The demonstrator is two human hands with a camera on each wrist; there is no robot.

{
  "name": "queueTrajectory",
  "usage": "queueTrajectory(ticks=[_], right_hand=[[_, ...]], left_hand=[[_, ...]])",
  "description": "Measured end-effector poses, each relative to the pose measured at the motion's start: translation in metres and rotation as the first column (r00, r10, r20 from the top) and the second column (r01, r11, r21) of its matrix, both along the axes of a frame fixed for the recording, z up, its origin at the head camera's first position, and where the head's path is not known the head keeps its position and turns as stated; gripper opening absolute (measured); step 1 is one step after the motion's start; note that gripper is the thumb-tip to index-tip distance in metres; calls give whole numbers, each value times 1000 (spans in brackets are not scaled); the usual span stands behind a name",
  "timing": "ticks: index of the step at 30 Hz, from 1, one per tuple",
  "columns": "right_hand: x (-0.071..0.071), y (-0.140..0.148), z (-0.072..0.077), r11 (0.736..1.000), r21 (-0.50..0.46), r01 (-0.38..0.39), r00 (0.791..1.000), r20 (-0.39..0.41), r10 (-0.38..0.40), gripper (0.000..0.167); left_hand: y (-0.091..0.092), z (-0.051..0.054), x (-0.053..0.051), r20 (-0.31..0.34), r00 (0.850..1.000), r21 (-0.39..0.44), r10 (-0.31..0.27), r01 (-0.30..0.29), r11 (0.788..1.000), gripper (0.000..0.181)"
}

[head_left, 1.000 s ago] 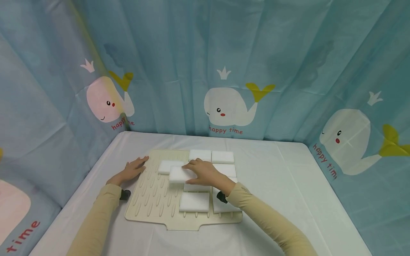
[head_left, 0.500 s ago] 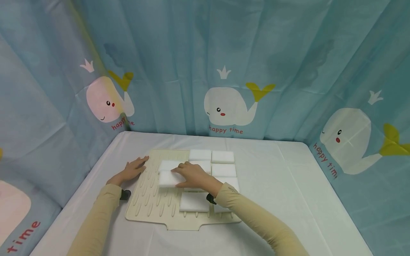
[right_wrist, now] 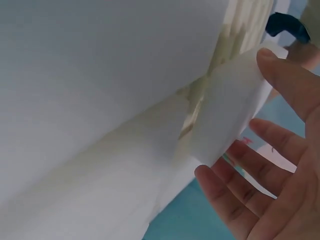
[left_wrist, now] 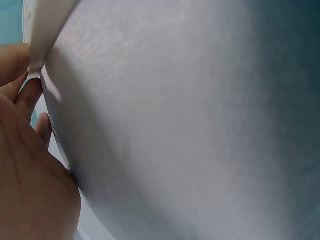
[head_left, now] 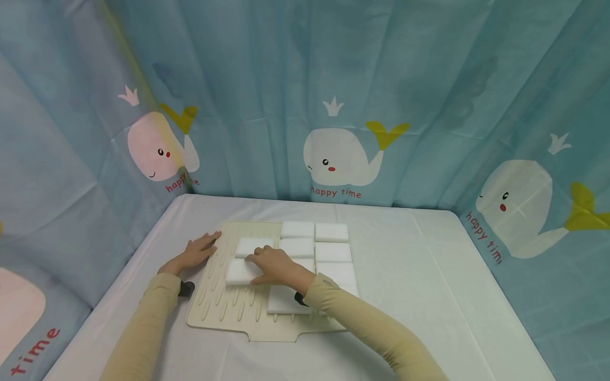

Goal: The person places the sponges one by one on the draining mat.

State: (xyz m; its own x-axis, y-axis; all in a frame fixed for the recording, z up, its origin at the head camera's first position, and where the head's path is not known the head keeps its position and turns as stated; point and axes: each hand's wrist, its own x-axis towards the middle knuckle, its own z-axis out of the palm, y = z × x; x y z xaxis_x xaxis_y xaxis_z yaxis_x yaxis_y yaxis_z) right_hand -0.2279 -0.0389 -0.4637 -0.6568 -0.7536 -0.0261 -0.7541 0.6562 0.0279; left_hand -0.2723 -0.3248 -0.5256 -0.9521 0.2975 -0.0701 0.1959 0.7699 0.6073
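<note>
In the head view a beige ribbed drain board [head_left: 224, 317] lies on the table, bearing several white sponge blocks. My right hand [head_left: 275, 265] grips one white sponge block [head_left: 240, 272] at the left end of a row, just in front of another block [head_left: 254, 247]. Thumb and fingertips lie on its edges in the right wrist view, where the held block's pale face [right_wrist: 225, 105] shows. Ribs are visible in the gap beside it. My left hand [head_left: 195, 253] touches the board's left edge with fairly straight fingers; its rim [left_wrist: 52, 25] appears in the left wrist view.
Two columns of sponge blocks fill the board's right part, including a back block [head_left: 332, 233] and a front block [head_left: 286, 300] partly under my right wrist. The white-clothed table [head_left: 419, 296] extends right. A blue whale-print curtain [head_left: 267, 148] encloses the back and sides.
My right hand has carried the sponge block left and toward me, from over the neighbouring blocks down to the board's ribs. The left hand has stayed at the board's edge.
</note>
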Motion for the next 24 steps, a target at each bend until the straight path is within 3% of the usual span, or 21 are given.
queueTrajectory(ticks=[7,14,24], right_hand=[[-1,-2,-9,999,39,12,1000,6,-12,64],[-2,3,-10,995,99,-5,999,-45,9,66],[-15,18,-9,1000,29,-2,998,-69,4,58]], left_hand=[[2,-2,-4,1,1000,0,-7,7,1000,56],[4,-2,-6,-7,999,-1,-32,32,999,54],[-2,-1,-9,-47,998,-61,-48,46,997,54]])
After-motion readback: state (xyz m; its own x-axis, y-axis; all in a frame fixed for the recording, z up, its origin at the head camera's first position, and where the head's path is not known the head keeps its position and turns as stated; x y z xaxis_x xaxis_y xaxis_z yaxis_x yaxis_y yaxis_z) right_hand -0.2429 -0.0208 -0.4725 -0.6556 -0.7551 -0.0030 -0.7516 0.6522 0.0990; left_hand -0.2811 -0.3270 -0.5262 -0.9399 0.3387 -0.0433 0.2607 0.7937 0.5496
